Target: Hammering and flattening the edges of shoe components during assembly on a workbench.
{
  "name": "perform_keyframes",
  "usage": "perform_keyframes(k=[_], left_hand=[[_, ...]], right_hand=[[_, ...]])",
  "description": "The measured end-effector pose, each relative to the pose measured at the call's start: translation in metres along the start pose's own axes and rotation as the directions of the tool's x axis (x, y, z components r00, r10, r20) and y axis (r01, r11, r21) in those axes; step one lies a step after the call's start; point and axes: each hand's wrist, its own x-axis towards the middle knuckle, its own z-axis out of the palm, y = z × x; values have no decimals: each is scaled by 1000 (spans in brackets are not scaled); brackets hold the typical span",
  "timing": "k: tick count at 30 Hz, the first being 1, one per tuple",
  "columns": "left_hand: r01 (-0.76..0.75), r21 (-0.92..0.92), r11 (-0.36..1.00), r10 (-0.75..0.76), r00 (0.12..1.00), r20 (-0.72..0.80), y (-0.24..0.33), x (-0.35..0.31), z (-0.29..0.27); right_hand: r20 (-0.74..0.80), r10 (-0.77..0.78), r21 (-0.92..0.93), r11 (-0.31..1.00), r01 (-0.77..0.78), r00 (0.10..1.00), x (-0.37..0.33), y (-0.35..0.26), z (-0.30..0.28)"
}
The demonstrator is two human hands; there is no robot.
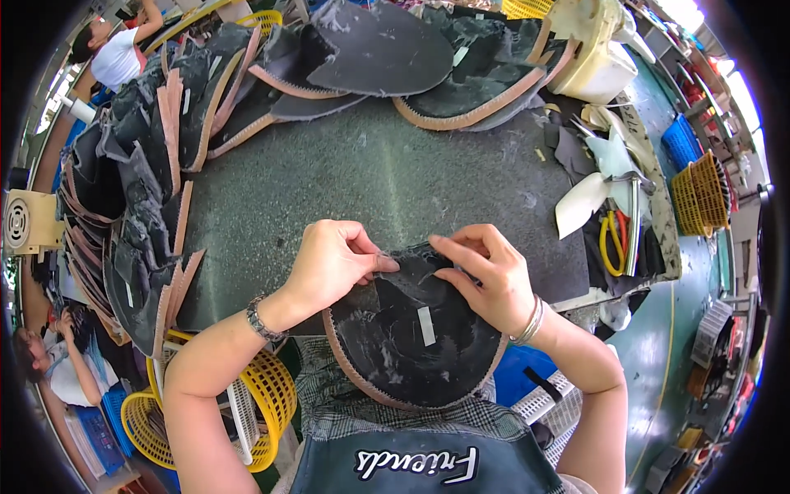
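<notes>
- Workbench (329, 173): topped with a dark grey, speckled surface.
- Left side: black curved pieces (146, 276), tan-edged, heaped in overlapping layers.
- Far side: further black pieces (383, 49), loosely overlapped.
- Right end: dark scraps (573, 155), white curved piece (579, 206), yellow-handled tool (606, 247) and metal tool (634, 235), placed close together.

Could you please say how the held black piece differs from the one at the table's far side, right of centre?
The left hand and right hand both touch the held piece; neither touches the far piece. The held piece juts past the near edge of the table, while the far piece lies further back. Both are black with a tan curved rim.
</notes>
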Motion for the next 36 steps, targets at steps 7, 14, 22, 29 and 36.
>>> perform_keyframes(k=[7,14,22,29,36], left_hand=[[84,-329,940,-58,994,89,-20,-5,-8],[-559,623,548,672,737,69,-22,-25,-5],[-428,842,328,629,764,143,-19,-45,-21],[-394,561,728,483,876,-11,-6,-7,-1],[-149,17,989,145,978,153,-10,8,-10]], right_hand=[[132,-135,-169,973,156,982,-11,0,5],[267,-289,-298,882,365,919,-9,3,0],[199,-193,-423,867,261,961,-18,2,9],[203,-216,-419,862,285,955,-20,-1,12],[183,-246,-318,901,294,952,-15,3,8]])
